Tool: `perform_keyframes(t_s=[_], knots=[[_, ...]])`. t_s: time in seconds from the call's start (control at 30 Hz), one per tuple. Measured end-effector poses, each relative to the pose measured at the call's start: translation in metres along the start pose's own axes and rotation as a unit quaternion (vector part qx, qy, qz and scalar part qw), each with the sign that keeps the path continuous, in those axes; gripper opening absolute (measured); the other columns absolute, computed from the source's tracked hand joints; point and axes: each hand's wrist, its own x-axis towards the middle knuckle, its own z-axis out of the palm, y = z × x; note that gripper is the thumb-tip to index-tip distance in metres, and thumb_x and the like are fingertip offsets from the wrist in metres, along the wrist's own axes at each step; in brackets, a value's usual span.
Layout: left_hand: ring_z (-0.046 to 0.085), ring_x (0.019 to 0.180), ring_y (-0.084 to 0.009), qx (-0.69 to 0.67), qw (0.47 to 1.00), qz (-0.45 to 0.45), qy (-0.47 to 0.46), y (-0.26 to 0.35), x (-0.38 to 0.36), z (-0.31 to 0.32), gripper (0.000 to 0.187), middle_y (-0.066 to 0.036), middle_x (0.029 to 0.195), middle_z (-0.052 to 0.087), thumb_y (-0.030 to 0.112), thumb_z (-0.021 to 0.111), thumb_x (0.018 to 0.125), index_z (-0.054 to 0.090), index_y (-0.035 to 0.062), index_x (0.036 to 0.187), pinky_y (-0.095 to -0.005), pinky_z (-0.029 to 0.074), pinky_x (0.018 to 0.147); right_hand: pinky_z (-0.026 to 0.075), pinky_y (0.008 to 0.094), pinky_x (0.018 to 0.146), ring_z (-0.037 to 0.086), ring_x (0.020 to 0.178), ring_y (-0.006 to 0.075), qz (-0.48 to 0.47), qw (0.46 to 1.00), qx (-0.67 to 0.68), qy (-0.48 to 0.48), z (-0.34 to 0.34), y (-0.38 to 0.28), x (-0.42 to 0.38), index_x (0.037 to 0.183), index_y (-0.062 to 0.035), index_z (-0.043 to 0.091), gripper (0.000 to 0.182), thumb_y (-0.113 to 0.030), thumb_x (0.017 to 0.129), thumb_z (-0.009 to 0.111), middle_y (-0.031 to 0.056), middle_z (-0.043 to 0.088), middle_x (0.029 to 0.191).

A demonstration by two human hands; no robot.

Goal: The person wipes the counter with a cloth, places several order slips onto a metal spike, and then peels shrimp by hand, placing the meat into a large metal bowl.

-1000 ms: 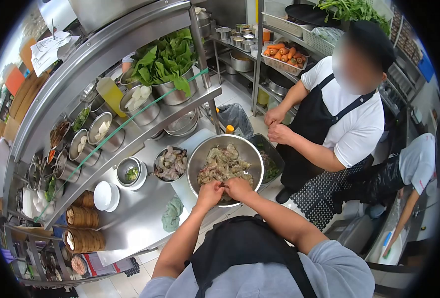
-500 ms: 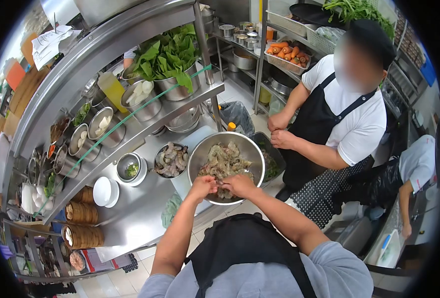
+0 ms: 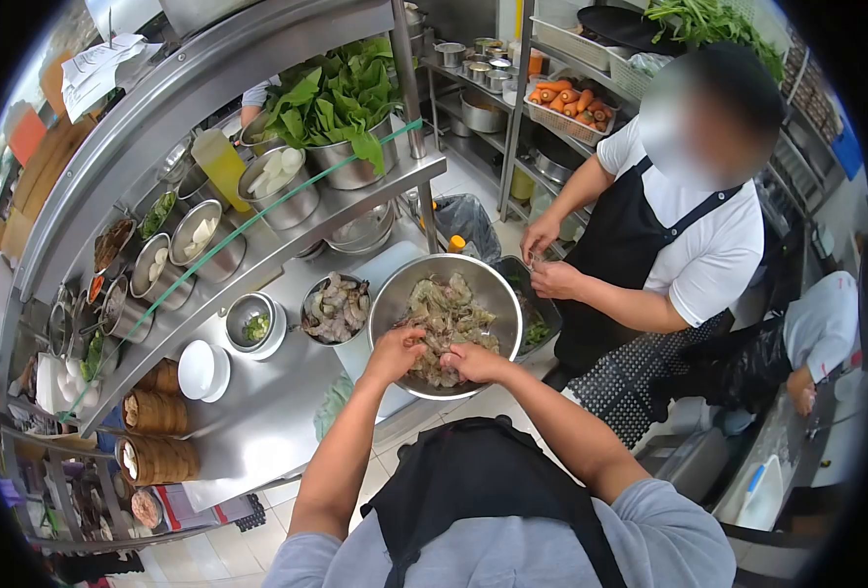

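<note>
Steel bowl (image 3: 391, 294) of raw shrimp (image 3: 448, 318) on surface (image 3: 287, 412). Left hand (image 3: 396, 351) and right hand (image 3: 473, 364) inside, each pinching shrimp. Smaller shrimp bowl (image 3: 337, 308) just beside.

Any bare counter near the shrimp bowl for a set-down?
Bare steel counter shows between the white saucer, the bamboo steamers and the green cloth. It is crowded around the big shrimp bowl, where the small bowl, left hand and right hand sit.

paper slips (image 3: 96, 73) top left, print too blurred, no legible txt elsewhere
</note>
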Motion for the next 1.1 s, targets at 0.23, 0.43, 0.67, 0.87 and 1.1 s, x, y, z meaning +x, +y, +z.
perform_keyframes(t_s=[0.23,0.43,0.67,0.87,1.1], knots=[[0.069,0.093,-0.0364,0.12,0.983,-0.119,-0.074,0.004,-0.001,0.026,0.03,-0.025,0.09,0.069,0.029,0.064,0.087,0.073,0.0007,0.087,-0.0437,0.053,0.081,0.05,0.0319,0.056,0.064,0.058,0.0132,0.103,0.99,0.044,-0.09,0.015,-0.031,0.0,0.096,-0.0024,0.067,0.033,-0.031,0.1,0.052,0.0083,0.067,0.075],[0.069,0.096,-0.0369,0.313,0.936,-0.113,-0.113,0.019,-0.003,0.024,0.025,-0.02,0.101,0.071,0.02,0.061,0.085,0.074,0.0008,0.095,-0.0452,0.055,0.083,0.054,0.0461,0.079,0.067,0.087,0.0388,0.035,0.955,-0.174,0.237,-0.044,0.0,0.008,0.092,-0.0085,0.074,0.019,-0.014,0.087,0.057,0.0192,0.071,0.09],[0.07,0.1,-0.0347,0.395,0.899,-0.103,-0.157,0.016,0.01,0.041,0.024,-0.021,0.106,0.071,0.016,0.06,0.085,0.075,0.0036,0.098,-0.0463,0.056,0.082,0.052,0.0472,0.086,0.067,0.093,0.0355,-0.008,0.907,-0.409,0.1,-0.056,0.032,0.051,0.09,-0.0079,0.075,0.018,-0.014,0.086,0.058,0.0162,0.071,0.093],[0.068,0.099,-0.0372,0.318,0.936,-0.129,-0.074,0.0,0.027,-0.037,0.026,-0.018,0.103,0.071,0.027,0.057,0.092,0.074,0.0079,0.098,-0.0453,0.054,0.087,0.04,0.0508,0.099,0.063,0.111,0.0331,0.083,0.9,-0.426,0.046,-0.046,0.019,0.044,0.104,-0.0065,0.072,0.028,-0.022,0.085,0.06,0.0144,0.071,0.108],[0.068,0.093,-0.0357,0.385,0.902,-0.15,0.123,-0.077,0.049,-0.141,0.033,-0.017,0.099,0.072,0.037,0.055,0.095,0.074,0.0096,0.095,-0.0477,0.054,0.082,0.039,0.053,0.102,0.059,0.121,0.0347,0.184,0.908,-0.367,-0.083,-0.063,0.003,0.05,0.117,-0.0054,0.068,0.042,-0.029,0.085,0.056,0.0177,0.064,0.127]])
